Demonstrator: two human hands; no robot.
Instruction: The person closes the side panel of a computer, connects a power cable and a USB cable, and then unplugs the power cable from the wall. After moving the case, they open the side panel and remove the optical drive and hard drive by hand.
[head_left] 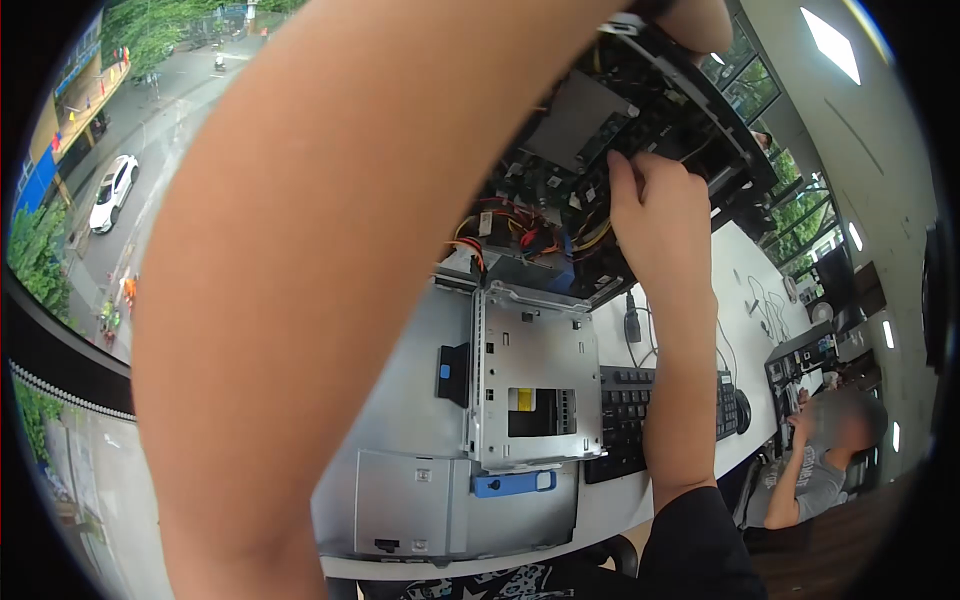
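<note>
An opened desktop computer case [730, 130] stands tilted, its inside facing me, with a metal box [580, 120] and coloured cables [530, 235] showing. My right hand [665, 200] reaches into it; thumb and fingers are drawn together near the circuit board, and whatever they hold is hidden. My left arm crosses the view in front of the case. Only a part of my left hand [700, 25] shows at the case's top edge, its fingers out of sight. Below the case lie a silver metal drive cage [535, 365] and a flat metal side panel [410, 500] with a blue latch [515, 484].
A black keyboard [625, 400] lies on the white table [740, 275], with a mouse [742, 410] and a black cable plug [632, 320] nearby. Another person [820, 460] sits to the right by a further opened computer [800, 355]. A window is at left.
</note>
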